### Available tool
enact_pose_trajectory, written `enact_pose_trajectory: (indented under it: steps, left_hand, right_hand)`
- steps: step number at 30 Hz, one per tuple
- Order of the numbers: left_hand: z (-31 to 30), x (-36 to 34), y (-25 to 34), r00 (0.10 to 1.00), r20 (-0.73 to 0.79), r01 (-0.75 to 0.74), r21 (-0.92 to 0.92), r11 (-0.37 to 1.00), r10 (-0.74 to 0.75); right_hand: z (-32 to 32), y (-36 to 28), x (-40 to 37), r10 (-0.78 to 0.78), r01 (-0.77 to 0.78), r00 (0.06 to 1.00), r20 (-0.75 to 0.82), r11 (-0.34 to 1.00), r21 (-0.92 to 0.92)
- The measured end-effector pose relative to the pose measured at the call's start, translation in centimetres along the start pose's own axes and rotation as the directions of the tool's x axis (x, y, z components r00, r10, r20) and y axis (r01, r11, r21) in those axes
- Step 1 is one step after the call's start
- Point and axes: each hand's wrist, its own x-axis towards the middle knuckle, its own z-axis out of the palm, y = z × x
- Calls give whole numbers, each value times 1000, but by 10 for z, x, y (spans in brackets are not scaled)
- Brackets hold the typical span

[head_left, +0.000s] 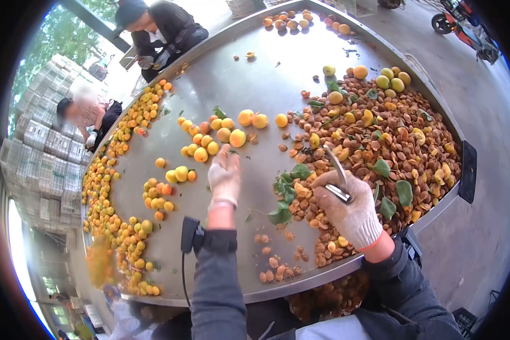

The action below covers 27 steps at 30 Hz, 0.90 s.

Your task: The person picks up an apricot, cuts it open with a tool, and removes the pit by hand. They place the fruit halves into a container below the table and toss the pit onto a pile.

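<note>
My left hand (225, 178), in a pale glove with the fingertips showing, reaches over the middle of the metal table (209, 255). Its fingers are stretched out and hold nothing that I can see. Just beyond them lies a cluster of yellow-orange apricots (223, 135). My right hand (350, 207), in a dusty knitted glove, is closed around a knife with a curved blade (336, 165) and a shiny metal handle. It is over the left part of a large heap of brown apricot pits (402, 147), mixed with green leaves and orange fruit pieces.
Along the table's left side runs a long band of apricots (110, 192). A raised metal rim (436, 105) borders the table. Two people (164, 34) (93, 116) are at the far left side, before stacked crates (39, 136). Blurred orange fruit (100, 263) shows at the lower left corner.
</note>
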Motion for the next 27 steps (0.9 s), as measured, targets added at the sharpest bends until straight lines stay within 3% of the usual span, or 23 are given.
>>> enact_pose_trajectory:
  steps: [1, 2, 4, 5, 8, 9, 10, 11, 12, 13, 14, 15, 17, 18, 20, 21, 24, 26, 27]
  left_hand:
    - [8, 41, -40, 999, -35, -26, 81, 996, 29]
    - [16, 67, -61, 980, -69, -147, 359, 921, 184]
    - [37, 58, -13, 996, -74, 11, 665, 747, 52]
    - [46, 61, -9, 996, -59, -6, 659, 752, 60]
    - [52, 63, -15, 978, -74, -71, 761, 644, 196]
    - [48, 63, -16, 982, -36, -117, 646, 754, 184]
    - [45, 60, -19, 984, 2, -153, 515, 844, 177]
    - [43, 54, -23, 997, 79, 11, 69, 998, -17]
    - [38, 42, -19, 997, 78, 11, 75, 997, -16]
    - [30, 24, -17, 982, 188, 79, -303, 950, -22]
    - [22, 6, -15, 958, 287, 176, -628, 758, 16]
    - [16, -16, -2, 961, 277, 173, -629, 758, 11]
    - [5, -62, 21, 929, 368, 315, -843, 436, 43]
    - [0, -76, 18, 934, 355, 304, -847, 436, 39]
    - [-6, -104, 9, 912, 386, 291, -849, 440, 141]
    - [-6, -118, 7, 934, 339, 235, -823, 517, 115]
    - [-7, -153, 17, 920, 374, 264, -810, 523, 115]
    - [-6, -166, 18, 920, 383, 293, -813, 503, 82]
    - [-6, -169, 16, 916, 398, 342, -841, 419, 51]
  right_hand:
    - [-3, -4, 0, 49, -50, 998, 48, 998, 23]
    - [-4, -1, 0, 50, -53, 996, 69, 998, 34]
    - [-5, 1, -2, 21, -22, 995, 92, 1000, 8]
    - [-8, -1, -3, 153, -153, 980, 123, 988, -13]
    - [-13, 3, -3, -1, 11, 992, 124, 996, -84]
    - [-14, 2, -3, 5, 5, 993, 117, 997, -83]
    - [-15, 0, -1, 102, -100, 986, 131, 995, -23]
    - [-15, -2, -1, 197, -205, 968, 155, 978, 37]
    - [-14, -3, 0, 197, -206, 968, 156, 978, 43]
    - [-11, -1, 0, 120, -123, 983, 138, 992, 14]
    - [-8, 2, -2, 40, -38, 991, 125, 999, -19]
    - [-4, 6, -3, 91, -94, 982, 166, 996, 10]
    - [1, 8, -8, 70, -59, 973, 219, 997, -57]
    - [5, 8, -11, 50, -19, 966, 255, 992, -124]
    - [13, 13, -18, 58, -45, 958, 281, 998, -51]
    - [17, 20, -20, 24, 10, 945, 325, 995, -102]
    - [22, 20, -30, 13, 70, 919, 394, 978, -196]
    - [23, 22, -36, -24, 154, 898, 439, 953, -261]
    - [25, 23, -38, -45, 175, 896, 442, 950, -259]
